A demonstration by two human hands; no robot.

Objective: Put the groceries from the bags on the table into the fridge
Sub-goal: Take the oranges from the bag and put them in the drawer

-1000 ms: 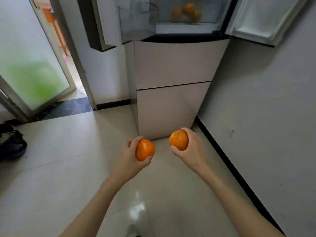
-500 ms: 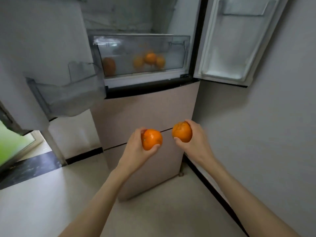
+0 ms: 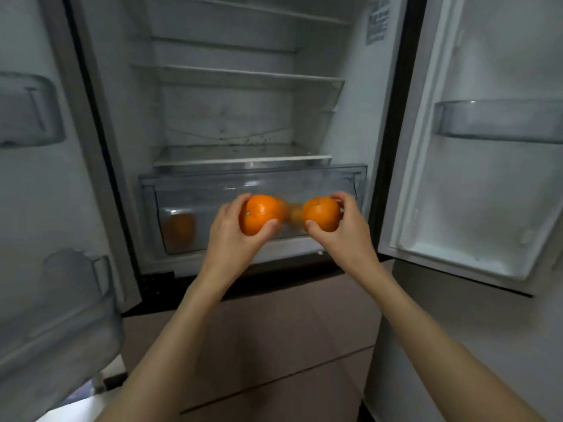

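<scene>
Holding one round orange citrus fruit in each hand, a person is standing before the open white fridge [image 3: 243,111], both doors swung wide. Left hand [image 3: 234,236] is curling its fingers and thumb around the left orange fruit [image 3: 262,214]; right hand [image 3: 344,236] is likewise wrapping the right orange fruit [image 3: 322,214], thumb below and fingertips over the top. Both fruits are hovering just in front of the clear plastic crisper drawer [image 3: 213,190], which is sitting at the bottom of the fresh-food compartment, below the lowest glass shelf [image 3: 243,161]. Inside that drawer, further orange fruits [image 3: 180,229] are showing blurrily through the front wall, one toward its left end and others behind the held pair; their exact count cannot be told. Whether the drawer is pulled out enough to receive fruit is unclear. Judging by appearance, each fruit is probably moderately light, firm yet slightly yielding, with a pebbled rind giving good purchase; a whole-hand cupping hold around the widest girth is suiting it well. Dropping risks bruising, so lowering each fruit over the drawer's rim before releasing appears advisable.
</scene>
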